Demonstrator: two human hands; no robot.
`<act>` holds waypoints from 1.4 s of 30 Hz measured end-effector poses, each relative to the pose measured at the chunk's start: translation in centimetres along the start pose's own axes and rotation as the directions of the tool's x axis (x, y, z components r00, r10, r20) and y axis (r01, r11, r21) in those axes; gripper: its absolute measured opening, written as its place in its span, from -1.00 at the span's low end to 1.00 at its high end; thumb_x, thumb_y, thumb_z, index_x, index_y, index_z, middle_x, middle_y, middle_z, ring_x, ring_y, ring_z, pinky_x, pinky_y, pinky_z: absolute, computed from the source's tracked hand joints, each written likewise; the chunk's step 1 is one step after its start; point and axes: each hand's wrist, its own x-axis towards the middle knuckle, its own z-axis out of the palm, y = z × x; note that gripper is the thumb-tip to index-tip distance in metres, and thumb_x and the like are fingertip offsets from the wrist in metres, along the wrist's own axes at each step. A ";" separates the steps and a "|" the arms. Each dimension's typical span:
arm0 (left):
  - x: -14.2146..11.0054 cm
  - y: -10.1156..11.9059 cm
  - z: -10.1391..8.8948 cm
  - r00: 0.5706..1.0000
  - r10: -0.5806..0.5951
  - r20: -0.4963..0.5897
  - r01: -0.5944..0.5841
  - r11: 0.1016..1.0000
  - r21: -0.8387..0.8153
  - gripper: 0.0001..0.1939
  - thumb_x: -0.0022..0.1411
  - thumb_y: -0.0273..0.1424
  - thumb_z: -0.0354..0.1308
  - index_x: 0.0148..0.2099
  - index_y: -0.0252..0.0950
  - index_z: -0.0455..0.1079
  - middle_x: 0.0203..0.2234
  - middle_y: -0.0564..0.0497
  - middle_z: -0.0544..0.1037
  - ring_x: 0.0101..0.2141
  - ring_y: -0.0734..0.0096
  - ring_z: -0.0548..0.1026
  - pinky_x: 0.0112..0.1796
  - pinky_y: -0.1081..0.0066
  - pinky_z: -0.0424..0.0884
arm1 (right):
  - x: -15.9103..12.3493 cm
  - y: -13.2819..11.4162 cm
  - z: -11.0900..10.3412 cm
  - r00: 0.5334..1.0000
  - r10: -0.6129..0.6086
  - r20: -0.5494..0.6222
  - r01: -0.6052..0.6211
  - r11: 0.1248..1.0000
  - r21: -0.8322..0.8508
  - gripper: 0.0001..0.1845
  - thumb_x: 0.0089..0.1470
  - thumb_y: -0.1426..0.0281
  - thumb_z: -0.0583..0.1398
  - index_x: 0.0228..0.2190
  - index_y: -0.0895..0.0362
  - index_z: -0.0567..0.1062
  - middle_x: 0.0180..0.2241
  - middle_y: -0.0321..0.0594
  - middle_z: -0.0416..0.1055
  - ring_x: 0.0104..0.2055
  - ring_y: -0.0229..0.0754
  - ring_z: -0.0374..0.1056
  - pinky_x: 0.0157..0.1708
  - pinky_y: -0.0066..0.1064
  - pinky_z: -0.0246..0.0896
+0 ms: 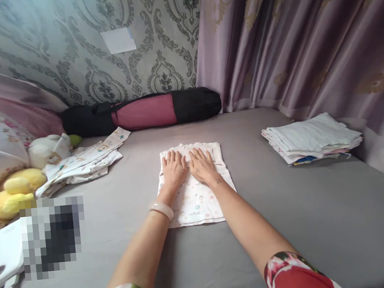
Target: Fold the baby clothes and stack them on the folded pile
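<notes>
A white garment with small pastel prints lies partly folded on the grey bed sheet. Both palms press down on its upper part, side by side. My left hand is flat, fingers stretched toward the far edge, with a pale bangle round the wrist. My right hand also rests flat with its fingers spread, close to the left one. Neither hand grips the cloth. Under the palms, part of the garment is hidden.
At right sits a stack of folded cloths. Loose printed clothes lie at left, beside yellow plush toys. A white device with a cable is at the near left. A long black and maroon bag lies along the wall.
</notes>
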 end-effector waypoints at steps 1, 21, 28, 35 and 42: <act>0.0 0.0 0.1 0.999 -0.033 -0.023 0.033 0.999 0.004 -0.38 0.43 -0.23 -0.37 0.34 -0.45 0.15 0.32 -0.26 0.18 0.34 0.06 0.05 0.31 0.03 -0.11 | 0.0 0.0 0.0 1.000 0.020 -0.013 -0.020 1.000 -0.001 -0.39 0.31 0.32 -0.17 0.32 0.22 0.13 0.39 -0.14 -0.07 0.43 -0.08 -0.22 0.36 -0.05 -0.48; 1.2 -2.6 -0.3 0.992 -0.065 0.107 0.062 0.998 0.031 -0.31 0.40 -0.07 -0.30 0.37 -0.41 0.08 0.34 -0.31 0.11 0.33 -0.05 0.05 0.24 -0.04 0.04 | 0.1 1.1 -0.1 0.953 0.278 -0.117 -0.282 0.959 -0.022 -0.35 0.30 0.30 -0.13 0.30 0.39 0.10 0.38 0.11 -0.09 0.42 0.08 -0.23 0.34 -0.02 -0.45; 1.7 -3.4 -0.2 0.990 -0.019 0.140 0.019 1.000 -0.004 -0.29 0.39 -0.03 -0.31 0.37 -0.37 0.07 0.36 -0.26 0.09 0.34 -0.02 0.03 0.26 -0.03 -0.01 | 0.3 1.1 0.3 0.948 0.302 -0.105 -0.308 0.950 -0.050 -0.35 0.30 0.28 -0.11 0.31 0.37 0.10 0.38 0.15 -0.09 0.41 0.17 -0.22 0.32 0.03 -0.43; 1.4 -6.3 -1.0 0.966 0.082 0.246 -0.066 0.995 -0.075 -0.33 0.42 -0.09 -0.33 0.41 -0.34 -0.04 0.40 -0.20 -0.02 0.37 0.17 -0.06 0.29 0.12 -0.06 | 0.5 3.0 -2.3 0.967 0.220 0.126 -0.210 0.974 -0.084 -0.32 0.34 0.15 -0.14 0.34 0.25 0.04 0.40 0.03 -0.16 0.42 0.07 -0.23 0.33 0.03 -0.39; 0.7 -7.7 -1.3 0.953 0.126 0.276 -0.111 0.991 -0.069 -0.29 0.42 -0.05 -0.36 0.43 -0.37 -0.08 0.40 -0.20 -0.06 0.38 0.19 -0.10 0.30 0.13 -0.15 | -0.3 5.8 -3.2 0.981 0.050 0.188 -0.034 0.996 -0.088 -0.35 0.35 0.15 -0.17 0.36 0.12 0.00 0.42 -0.11 -0.24 0.44 -0.06 -0.32 0.35 0.02 -0.47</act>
